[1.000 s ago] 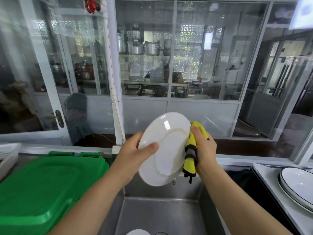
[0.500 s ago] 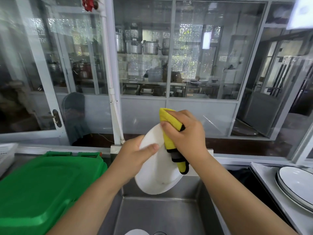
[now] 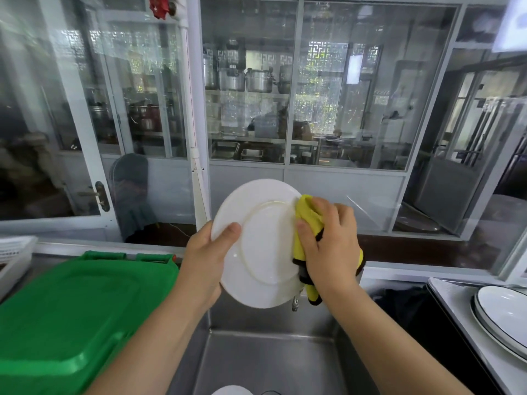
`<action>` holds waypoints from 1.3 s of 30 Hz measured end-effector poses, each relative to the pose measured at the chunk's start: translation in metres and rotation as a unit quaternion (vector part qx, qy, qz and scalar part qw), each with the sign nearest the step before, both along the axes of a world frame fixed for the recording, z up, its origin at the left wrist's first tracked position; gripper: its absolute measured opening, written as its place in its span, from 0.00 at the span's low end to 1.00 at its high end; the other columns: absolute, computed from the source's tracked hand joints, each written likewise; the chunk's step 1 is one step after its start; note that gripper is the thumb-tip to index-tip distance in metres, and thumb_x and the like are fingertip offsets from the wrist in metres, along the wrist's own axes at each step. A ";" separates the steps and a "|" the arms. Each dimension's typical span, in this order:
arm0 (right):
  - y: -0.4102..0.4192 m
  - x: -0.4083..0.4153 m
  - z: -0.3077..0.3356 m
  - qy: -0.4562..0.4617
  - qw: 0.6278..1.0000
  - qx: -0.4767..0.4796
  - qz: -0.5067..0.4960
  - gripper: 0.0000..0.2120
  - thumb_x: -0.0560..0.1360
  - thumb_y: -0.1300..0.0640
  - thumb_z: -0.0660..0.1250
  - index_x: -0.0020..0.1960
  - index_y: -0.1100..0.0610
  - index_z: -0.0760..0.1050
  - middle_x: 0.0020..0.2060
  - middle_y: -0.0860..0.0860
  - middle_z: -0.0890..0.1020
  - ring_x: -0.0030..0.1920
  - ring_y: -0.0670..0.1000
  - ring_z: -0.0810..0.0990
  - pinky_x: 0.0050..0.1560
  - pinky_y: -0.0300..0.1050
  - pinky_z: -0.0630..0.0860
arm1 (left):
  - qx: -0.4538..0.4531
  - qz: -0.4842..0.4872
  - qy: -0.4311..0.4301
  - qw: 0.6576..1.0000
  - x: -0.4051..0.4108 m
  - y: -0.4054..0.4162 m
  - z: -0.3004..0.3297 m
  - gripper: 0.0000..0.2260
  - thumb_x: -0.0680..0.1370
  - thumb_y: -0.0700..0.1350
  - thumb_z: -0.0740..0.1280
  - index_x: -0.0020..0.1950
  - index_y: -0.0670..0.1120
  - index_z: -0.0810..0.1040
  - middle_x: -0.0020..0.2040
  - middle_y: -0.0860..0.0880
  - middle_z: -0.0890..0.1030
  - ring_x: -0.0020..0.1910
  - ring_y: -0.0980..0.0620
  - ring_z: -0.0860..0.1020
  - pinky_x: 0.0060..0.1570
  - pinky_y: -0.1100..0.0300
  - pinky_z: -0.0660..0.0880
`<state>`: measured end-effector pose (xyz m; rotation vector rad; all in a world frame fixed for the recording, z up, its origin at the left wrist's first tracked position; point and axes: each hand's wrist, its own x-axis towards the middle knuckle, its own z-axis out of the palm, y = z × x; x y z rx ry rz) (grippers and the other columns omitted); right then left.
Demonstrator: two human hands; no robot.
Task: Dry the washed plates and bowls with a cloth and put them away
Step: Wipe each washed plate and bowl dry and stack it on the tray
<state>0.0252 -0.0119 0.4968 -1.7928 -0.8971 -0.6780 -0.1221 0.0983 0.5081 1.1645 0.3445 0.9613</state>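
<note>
The round white ceramic plate (image 3: 265,246) is up over the stainless steel sink (image 3: 265,363), its underside and foot ring facing the person, tilted so the top edge leans away. The left hand (image 3: 209,258) grips its left rim, thumb curled over the near face and fingers hidden behind. The right hand (image 3: 330,246) is clamped on the folded yellow cloth with black trim (image 3: 306,220), pressing it against the plate's right edge.

A second ago the cloth sat pinched at the right rim; half a second ago the right hand had swept up across the top of the plate, covering much of it; now it has come back down the right side and the plate has turned to show more of its back. So the wipe is travelling round the rim while the left hand rotates the plate, and I'd judge this plate is close to dry on this face, with the putting away not yet begun.

To the right, on the pale bench (image 3: 456,297), lies a stack of white plates with dark rims (image 3: 504,312), which looks the likely place for this one. A green plastic lid (image 3: 71,315) covers the left side, and something white (image 3: 231,390) shows at the bottom of the sink, perhaps another dish waiting
</note>
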 end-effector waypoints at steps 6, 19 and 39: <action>0.014 -0.032 0.004 -0.208 0.976 -0.025 0.061 0.17 0.76 0.47 0.63 0.57 0.56 0.79 0.50 0.57 0.77 0.46 0.59 0.75 0.42 0.52 0.74 | -0.021 0.002 0.002 1.000 0.010 -0.003 0.000 0.05 0.73 0.45 0.69 0.46 0.47 0.82 0.43 0.45 0.85 0.41 0.49 0.83 0.39 0.54 0.81; -0.008 0.010 -0.005 -0.242 0.968 -0.025 0.055 0.13 0.75 0.52 0.67 0.57 0.55 0.82 0.48 0.58 0.78 0.45 0.58 0.76 0.42 0.53 0.75 | 0.005 0.006 0.009 1.000 -0.005 0.012 0.008 0.06 0.77 0.41 0.67 0.46 0.49 0.82 0.42 0.50 0.86 0.39 0.53 0.84 0.32 0.61 0.79; 0.023 -0.031 0.007 -0.276 0.956 -0.026 0.095 0.13 0.74 0.52 0.69 0.56 0.54 0.82 0.49 0.59 0.79 0.45 0.62 0.77 0.43 0.57 0.74 | 0.015 -0.027 0.032 0.999 -0.025 0.026 0.001 0.06 0.76 0.42 0.67 0.46 0.50 0.83 0.44 0.47 0.85 0.42 0.49 0.84 0.37 0.58 0.81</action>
